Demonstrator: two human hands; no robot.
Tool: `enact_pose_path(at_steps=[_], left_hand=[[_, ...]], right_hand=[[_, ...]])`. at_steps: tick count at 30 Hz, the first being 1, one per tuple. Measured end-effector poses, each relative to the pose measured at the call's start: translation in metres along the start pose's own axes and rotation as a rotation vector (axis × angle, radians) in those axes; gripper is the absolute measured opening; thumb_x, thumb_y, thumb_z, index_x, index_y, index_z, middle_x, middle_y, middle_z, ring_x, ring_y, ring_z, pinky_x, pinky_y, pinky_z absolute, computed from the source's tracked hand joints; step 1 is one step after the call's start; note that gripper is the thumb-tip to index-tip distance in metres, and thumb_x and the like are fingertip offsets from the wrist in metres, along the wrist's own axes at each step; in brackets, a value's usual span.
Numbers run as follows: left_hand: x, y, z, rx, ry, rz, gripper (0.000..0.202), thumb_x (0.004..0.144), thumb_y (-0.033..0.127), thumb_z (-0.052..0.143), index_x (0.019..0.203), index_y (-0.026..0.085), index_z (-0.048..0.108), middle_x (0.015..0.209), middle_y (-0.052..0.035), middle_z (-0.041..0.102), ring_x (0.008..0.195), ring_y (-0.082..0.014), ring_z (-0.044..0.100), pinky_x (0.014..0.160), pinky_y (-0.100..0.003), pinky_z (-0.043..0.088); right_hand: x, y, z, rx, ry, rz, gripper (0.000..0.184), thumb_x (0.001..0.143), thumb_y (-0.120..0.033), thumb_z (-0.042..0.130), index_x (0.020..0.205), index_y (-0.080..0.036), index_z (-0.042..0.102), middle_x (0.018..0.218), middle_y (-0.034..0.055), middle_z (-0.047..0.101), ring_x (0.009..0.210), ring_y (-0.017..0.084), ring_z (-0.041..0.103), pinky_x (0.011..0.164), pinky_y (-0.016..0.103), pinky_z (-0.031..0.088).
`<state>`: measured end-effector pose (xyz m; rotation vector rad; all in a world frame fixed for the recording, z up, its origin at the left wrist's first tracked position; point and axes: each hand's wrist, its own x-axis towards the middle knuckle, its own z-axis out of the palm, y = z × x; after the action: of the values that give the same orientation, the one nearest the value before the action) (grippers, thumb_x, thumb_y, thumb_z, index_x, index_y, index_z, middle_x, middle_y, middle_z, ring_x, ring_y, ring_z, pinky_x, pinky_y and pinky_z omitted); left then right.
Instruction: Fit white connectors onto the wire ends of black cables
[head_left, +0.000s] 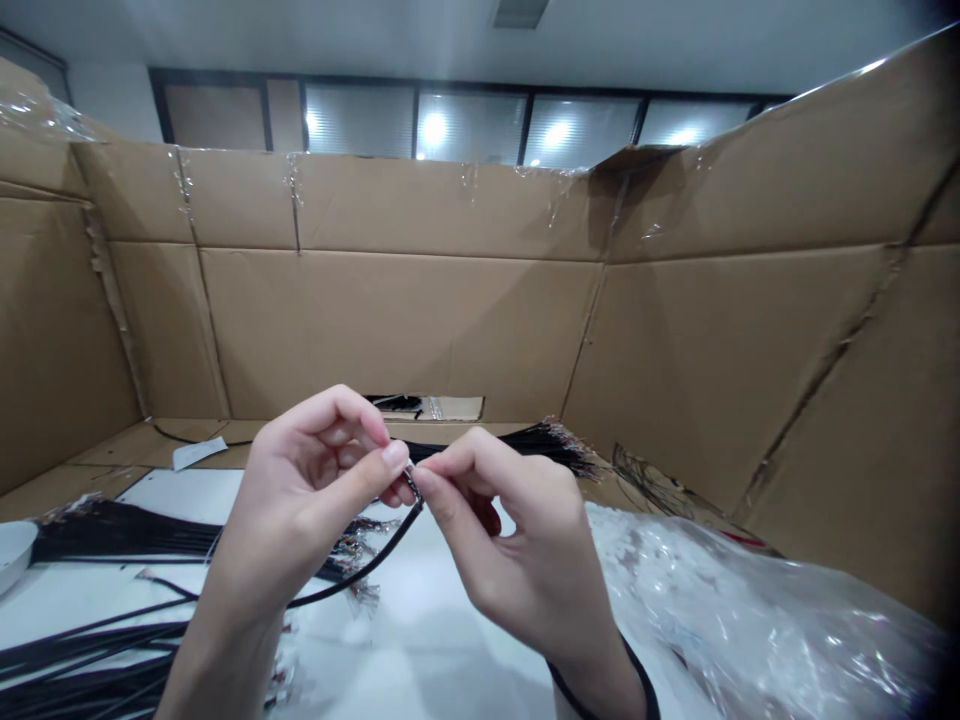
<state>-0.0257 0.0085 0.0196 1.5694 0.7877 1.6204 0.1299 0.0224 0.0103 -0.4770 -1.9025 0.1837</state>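
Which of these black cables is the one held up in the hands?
The lone black cable, its end gripped between the left hand and right hand; the others lie apart in bundles.

You are working in an office-like room: cardboard sheets (405,330) are standing around a white table (180,490), with glass partitions (469,125) showing behind them.

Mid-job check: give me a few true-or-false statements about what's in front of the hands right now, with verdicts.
The left hand and right hand both pinch the end of a thin black cable. True.
A crumpled clear plastic sheet lies left of the hands. False: it lies to their right.
A bundle of black cables lies on the white table. True.
The right hand wears a glove. False: it is bare.
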Motion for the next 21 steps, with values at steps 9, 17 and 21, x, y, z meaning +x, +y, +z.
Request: enact_pose_path(at_steps=[9, 17, 21], left_hand=[[-0.0017, -0.0001, 0.0006, 0.059, 0.022, 0.028, 0.015, 0.077, 0.022, 0.075, 0.074, 0.019, 0.060, 0.062, 0.0027, 0.064, 0.058, -0.0093, 0.064, 0.055, -0.015, 0.053], [-0.0034, -0.0040, 0.0015, 0.034, 0.022, 0.048, 0.015, 0.080, 0.021, 0.074, 0.077, 0.020, 0.059, 0.064, 0.0041, 0.064, 0.059, -0.0088, 0.064, 0.058, -0.016, 0.054], [-0.0038, -0.0044, 0.0016, 0.040, 0.024, 0.053, 0.015, 0.079, 0.021, 0.073, 0.076, 0.019, 0.059, 0.065, 0.0034, 0.064, 0.059, -0.0097, 0.064, 0.058, -0.017, 0.054]], right_hand=[[0.0053, 0.0036, -0.0059, 0.177, -0.061, 0.139, 0.016, 0.088, -0.016, 0.057, 0.073, -0.015, 0.061, 0.055, -0.0035, 0.057, 0.044, 0.006, 0.042, 0.040, 0.017, 0.033], [0.0068, 0.0036, -0.0085, 0.297, -0.075, 0.201, 0.011, 0.085, -0.016, 0.059, 0.074, -0.015, 0.057, 0.059, -0.0031, 0.058, 0.048, 0.006, 0.048, 0.043, 0.016, 0.038], [0.0062, 0.0034, -0.0087, 0.290, -0.115, 0.208, 0.013, 0.088, -0.016, 0.056, 0.075, -0.016, 0.056, 0.059, -0.0038, 0.055, 0.048, 0.005, 0.046, 0.042, 0.016, 0.036]])
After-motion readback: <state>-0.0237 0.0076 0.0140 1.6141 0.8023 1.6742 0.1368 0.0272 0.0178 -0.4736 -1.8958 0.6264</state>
